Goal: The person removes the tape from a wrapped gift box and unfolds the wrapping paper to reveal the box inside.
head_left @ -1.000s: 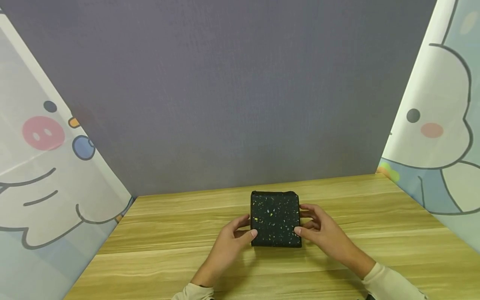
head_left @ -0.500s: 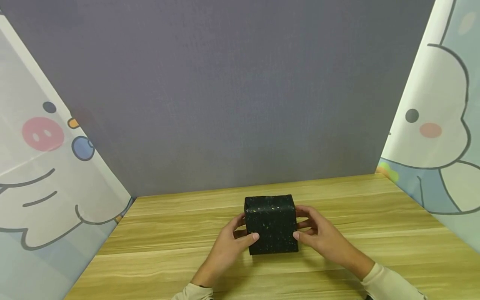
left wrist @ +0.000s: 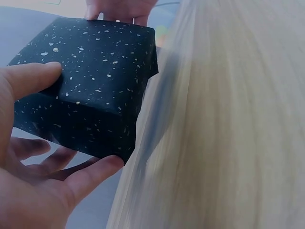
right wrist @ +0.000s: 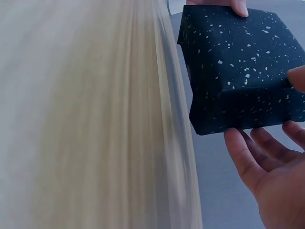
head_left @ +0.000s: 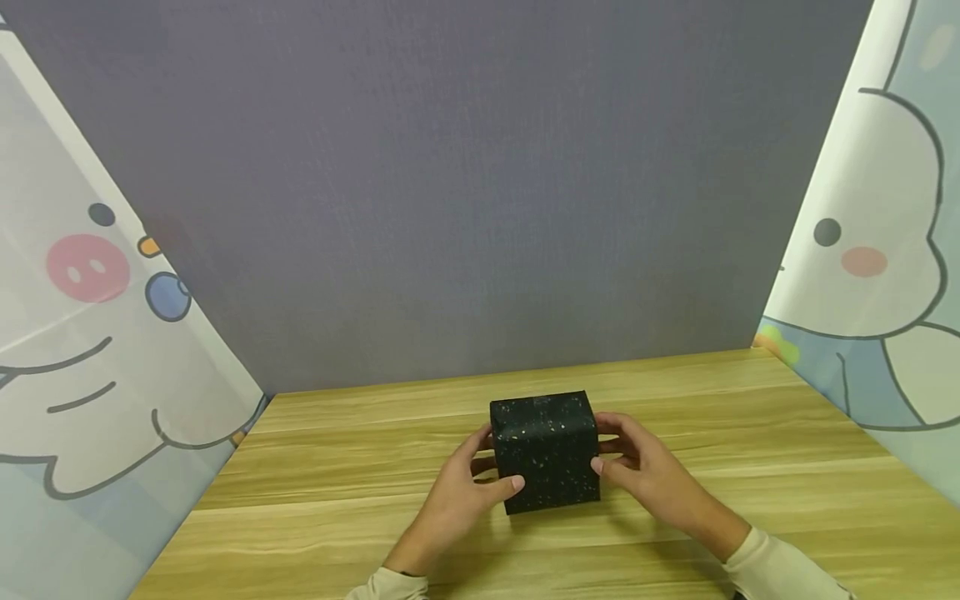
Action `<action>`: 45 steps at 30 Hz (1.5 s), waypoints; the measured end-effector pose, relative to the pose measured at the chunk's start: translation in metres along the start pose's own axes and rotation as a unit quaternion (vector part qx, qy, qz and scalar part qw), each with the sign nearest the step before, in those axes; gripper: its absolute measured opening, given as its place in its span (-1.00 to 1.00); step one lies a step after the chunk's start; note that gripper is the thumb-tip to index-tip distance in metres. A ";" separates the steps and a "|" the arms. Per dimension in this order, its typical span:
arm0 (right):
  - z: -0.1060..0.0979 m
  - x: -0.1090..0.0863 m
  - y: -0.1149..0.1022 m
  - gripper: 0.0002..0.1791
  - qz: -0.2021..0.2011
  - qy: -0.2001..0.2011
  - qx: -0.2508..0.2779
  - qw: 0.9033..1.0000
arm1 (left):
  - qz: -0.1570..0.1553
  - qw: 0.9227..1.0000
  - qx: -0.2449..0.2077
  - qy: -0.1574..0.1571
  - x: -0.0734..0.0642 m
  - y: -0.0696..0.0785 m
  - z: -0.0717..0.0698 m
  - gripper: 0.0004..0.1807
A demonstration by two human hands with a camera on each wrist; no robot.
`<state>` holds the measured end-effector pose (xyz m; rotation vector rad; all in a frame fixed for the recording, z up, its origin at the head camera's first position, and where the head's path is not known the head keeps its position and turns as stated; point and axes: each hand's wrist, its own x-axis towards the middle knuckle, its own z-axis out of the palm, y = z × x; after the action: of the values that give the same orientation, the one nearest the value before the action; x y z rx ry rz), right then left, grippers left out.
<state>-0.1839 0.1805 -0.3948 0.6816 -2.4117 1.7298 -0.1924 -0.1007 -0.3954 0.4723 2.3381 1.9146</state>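
A black box (head_left: pixel 546 462) with scattered light specks is held up between my two hands over the table. In the head view its top and its front face both show, and its right end sits slightly higher than its left. My left hand (head_left: pixel 459 492) grips the left end, thumb on the front face and fingers around the far side. The right hand (head_left: pixel 651 475) holds the right end, its thumb at the front right edge. From the left wrist, the box (left wrist: pixel 95 67) shows a loose flap-like corner beside the bent edge. The fingertips (right wrist: pixel 233 136) of the right hand press its lower edge.
Light wood-grain table (head_left: pixel 300 500) lies under both hands. Behind it rises a plain grey panel (head_left: pixel 480 192). Panels with cartoon animals stand on the left (head_left: pixel 90 350) and right (head_left: pixel 870 275) sides.
The box has turned between the hands: earlier one broad face was seen, now its top and front show. It has also tilted a little, left end lower. Both hands stay nearly in place.
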 end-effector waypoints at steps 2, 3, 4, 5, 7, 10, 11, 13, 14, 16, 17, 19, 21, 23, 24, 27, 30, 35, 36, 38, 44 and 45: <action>0.000 0.000 -0.001 -0.44 -0.013 0.005 -0.006 1.000 | 0.003 1.000 -0.008 -0.006 0.000 0.000 0.001 -0.06; 0.000 0.000 -0.001 -0.47 -0.021 0.009 -0.008 1.000 | 0.005 1.000 -0.011 -0.010 0.000 0.000 0.001 -0.06; -0.001 0.000 -0.001 -0.49 -0.025 0.012 -0.007 1.000 | 0.005 1.000 -0.014 -0.013 -0.001 0.000 0.002 -0.07; -0.001 0.001 0.000 -0.51 -0.030 0.015 -0.004 0.999 | 0.006 1.000 -0.016 -0.015 -0.001 0.000 0.002 -0.08; -0.002 0.002 0.001 -0.55 -0.039 0.016 0.005 0.999 | 0.004 1.000 -0.022 -0.018 -0.001 0.000 0.003 -0.08; -0.003 0.003 0.003 -0.58 -0.055 0.018 0.011 0.998 | 0.003 0.999 -0.035 -0.019 -0.001 0.000 0.003 -0.08; -0.003 0.003 0.003 -0.60 -0.061 0.018 0.012 0.998 | 0.003 0.999 -0.039 -0.020 -0.001 0.000 0.004 -0.08; -0.003 0.003 0.004 -0.61 -0.071 0.020 0.010 0.997 | 0.002 0.999 -0.046 -0.018 -0.001 0.000 0.004 -0.07; -0.003 0.003 0.004 -0.62 -0.074 0.022 0.009 0.997 | 0.002 0.999 -0.048 -0.017 -0.001 0.000 0.004 -0.07; -0.003 0.003 0.003 -0.64 -0.080 0.024 0.007 0.996 | 0.004 0.999 -0.050 -0.014 -0.001 0.000 0.004 -0.06; -0.003 0.003 0.003 -0.64 -0.079 0.024 0.006 0.997 | 0.006 0.999 -0.048 -0.012 -0.001 0.000 0.004 -0.07; -0.003 0.003 0.002 -0.65 -0.077 0.025 0.003 0.997 | 0.012 0.999 -0.044 -0.008 -0.001 -0.001 0.004 -0.07; -0.004 0.004 0.001 -0.65 -0.070 0.023 0.005 0.997 | 0.022 0.999 -0.038 -0.006 -0.001 -0.001 0.003 -0.08; -0.004 0.004 -0.001 -0.62 -0.061 0.020 0.011 0.998 | 0.035 0.999 -0.024 -0.004 0.000 -0.002 0.003 -0.07; -0.004 0.004 -0.002 -0.61 -0.056 0.018 0.016 0.998 | 0.043 0.999 -0.017 -0.004 0.000 -0.002 0.003 -0.07; -0.005 0.004 -0.004 -0.58 -0.043 0.008 0.027 0.999 | 0.063 0.998 0.007 -0.005 0.000 -0.002 0.003 -0.07; -0.006 0.002 -0.006 -0.57 -0.028 0.007 0.023 0.999 | 0.077 0.997 0.021 -0.005 0.000 -0.002 0.004 -0.07; -0.006 0.000 -0.006 -0.56 0.001 0.004 0.019 1.000 | 0.099 0.995 0.026 -0.007 0.001 -0.003 0.006 -0.03; -0.006 0.000 -0.006 -0.56 0.003 0.002 0.020 1.000 | 0.104 0.994 0.028 -0.007 0.001 -0.003 0.006 -0.03; -0.005 0.000 -0.006 -0.56 -0.002 -0.008 0.025 1.000 | 0.113 0.993 0.037 -0.006 0.000 -0.003 0.006 -0.02; -0.003 0.001 -0.004 -0.55 -0.047 -0.025 0.013 0.998 | 0.138 0.989 0.046 -0.004 0.000 -0.005 0.005 -0.03; -0.002 0.001 -0.004 -0.55 -0.051 -0.021 0.009 0.998 | 0.139 0.989 0.046 -0.003 0.000 -0.006 0.005 -0.04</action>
<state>-0.1835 0.1813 -0.3899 0.8367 -2.3459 1.7167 -0.1922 -0.0972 -0.4018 0.8530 2.4772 1.9123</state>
